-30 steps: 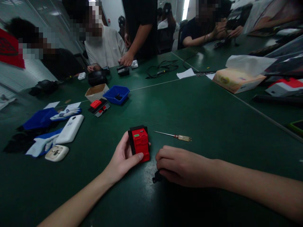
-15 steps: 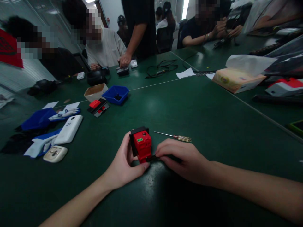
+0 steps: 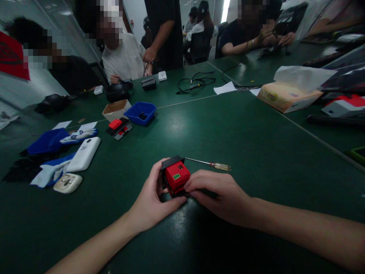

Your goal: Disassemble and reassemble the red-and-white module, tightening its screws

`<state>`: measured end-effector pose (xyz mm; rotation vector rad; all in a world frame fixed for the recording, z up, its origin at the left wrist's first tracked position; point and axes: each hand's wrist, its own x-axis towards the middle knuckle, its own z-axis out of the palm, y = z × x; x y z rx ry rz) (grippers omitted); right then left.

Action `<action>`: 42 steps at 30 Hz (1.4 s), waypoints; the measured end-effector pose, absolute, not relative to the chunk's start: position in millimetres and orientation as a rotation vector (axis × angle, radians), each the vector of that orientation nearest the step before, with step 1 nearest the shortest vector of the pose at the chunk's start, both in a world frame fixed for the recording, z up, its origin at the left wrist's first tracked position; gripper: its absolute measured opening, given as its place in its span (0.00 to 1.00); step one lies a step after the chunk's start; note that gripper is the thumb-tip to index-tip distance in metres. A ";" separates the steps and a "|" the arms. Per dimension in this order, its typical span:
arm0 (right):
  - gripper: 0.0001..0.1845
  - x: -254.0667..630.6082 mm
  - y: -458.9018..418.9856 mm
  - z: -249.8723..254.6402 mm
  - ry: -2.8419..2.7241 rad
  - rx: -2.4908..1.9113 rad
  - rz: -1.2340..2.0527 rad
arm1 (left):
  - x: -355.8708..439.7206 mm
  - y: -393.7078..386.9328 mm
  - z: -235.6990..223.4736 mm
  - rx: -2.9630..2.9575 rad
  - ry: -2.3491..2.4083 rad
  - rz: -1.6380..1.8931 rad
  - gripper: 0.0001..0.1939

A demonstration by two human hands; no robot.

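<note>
My left hand (image 3: 155, 198) is wrapped round a small red plastic box-shaped device (image 3: 179, 176) with a black plate on its back side and a green label on its red face. The thumb presses along its lower edge. My right hand (image 3: 219, 194) is closed in a pinch at the device's lower right edge. What its fingertips hold there is hidden; only a bit of dark material shows beside them. Just beyond my right hand, a screwdriver (image 3: 219, 166) with a clear yellowish handle lies on the green table (image 3: 199, 129), its tip pointing left, close to the device.
A blue tray (image 3: 142, 114) with small black parts, a cardboard box (image 3: 115, 110) and another red-black unit (image 3: 119, 128) stand ahead left. Nearer left lie gloves (image 3: 57, 166), a white phone-shaped case (image 3: 84, 154) and a cream-coloured rounded object (image 3: 67, 183). A tissue pack (image 3: 288, 95) sits right. Several people are beyond.
The device has turned in my left hand, its red face now tipped more to the right. My right fingertips have come up against it, covering the dark piece. Across the table, a standing person's hand has lifted.
</note>
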<state>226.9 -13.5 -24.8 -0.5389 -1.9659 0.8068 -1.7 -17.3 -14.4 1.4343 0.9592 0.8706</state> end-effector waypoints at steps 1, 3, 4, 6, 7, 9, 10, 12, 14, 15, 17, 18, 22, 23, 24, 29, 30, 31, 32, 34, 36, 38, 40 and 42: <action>0.09 226.4 -13.6 -24.6 -1.961 -0.544 0.807 | -2.1 -17.0 -15.0 1.438 0.955 0.869 0.42; 0.09 225.5 -14.0 -24.4 -1.945 -0.556 0.814 | -2.5 -16.4 -15.9 1.441 0.950 0.870 0.42; 0.08 225.0 -14.2 -24.3 -1.936 -0.564 0.817 | -2.4 -16.3 -16.1 1.440 0.948 0.870 0.42; 0.08 224.3 -14.7 -24.0 -1.920 -0.570 0.814 | -2.2 -16.3 -16.6 1.437 0.946 0.870 0.42; 0.08 224.1 -14.9 -23.8 -1.913 -0.569 0.808 | -2.0 -16.4 -16.8 1.435 0.947 0.870 0.42; 0.08 223.9 -15.3 -23.4 -1.904 -0.569 0.804 | -1.6 -16.7 -16.9 1.433 0.949 0.873 0.42; 0.08 223.9 -15.5 -23.3 -1.900 -0.572 0.810 | -1.4 -16.7 -16.8 1.433 0.950 0.877 0.42; 0.08 223.7 -16.0 -23.4 -1.895 -0.583 0.826 | -1.0 -16.5 -16.3 1.435 0.950 0.881 0.41; 0.09 223.5 -16.5 -23.9 -1.887 -0.593 0.840 | -0.6 -16.0 -15.5 1.437 0.954 0.883 0.41; 0.09 223.3 -16.7 -24.1 -1.884 -0.595 0.844 | -0.4 -15.7 -15.1 1.437 0.957 0.883 0.41; 0.09 222.9 -17.2 -24.2 -1.879 -0.595 0.842 | -0.1 -15.3 -14.5 1.438 0.964 0.881 0.42; 0.09 222.7 -17.4 -24.1 -1.879 -0.592 0.839 | 0.0 -15.3 -14.3 1.439 0.966 0.878 0.42; 0.09 222.2 -18.5 -22.7 -1.868 -0.611 0.838 | 0.1 -16.4 -13.3 1.450 0.969 0.874 0.41; 0.09 222.2 -18.8 -22.4 -1.865 -0.618 0.843 | 0.1 -16.8 -13.1 1.452 0.971 0.873 0.41; 0.09 222.2 -19.1 -22.3 -1.862 -0.622 0.848 | 0.2 -17.1 -12.8 1.452 0.974 0.873 0.40; 0.09 222.6 -19.4 -22.5 -1.845 -0.606 0.851 | 0.4 -17.6 -12.3 1.439 0.983 0.873 0.40; 0.09 222.6 -19.0 -22.4 -1.840 -0.611 0.829 | 0.3 -17.6 -12.5 1.439 0.985 0.874 0.40; 0.08 222.6 -18.6 -22.3 -1.834 -0.621 0.801 | 0.1 -17.5 -12.6 1.444 0.985 0.874 0.40; 0.08 222.7 -18.1 -22.3 -1.829 -0.636 0.775 | -0.1 -17.5 -12.7 1.455 0.983 0.875 0.39; 0.07 222.9 -17.3 -22.2 -1.827 -0.662 0.750 | -0.7 -17.6 -12.8 1.484 0.976 0.875 0.38; 0.07 223.5 -16.6 -22.4 -1.840 -0.669 0.768 | -1.2 -17.8 -12.8 1.502 0.975 0.874 0.38; 0.07 224.3 -15.9 -22.8 -1.858 -0.671 0.786 | -1.1 -17.9 -12.5 1.493 0.982 0.871 0.38; 0.07 225.1 -15.0 -23.5 -1.871 -0.684 0.771 | -0.4 -17.7 -12.0 1.464 0.992 0.871 0.38; 0.06 225.3 -14.1 -24.2 -1.877 -0.700 0.752 | 0.4 -17.5 -11.6 1.431 1.002 0.878 0.38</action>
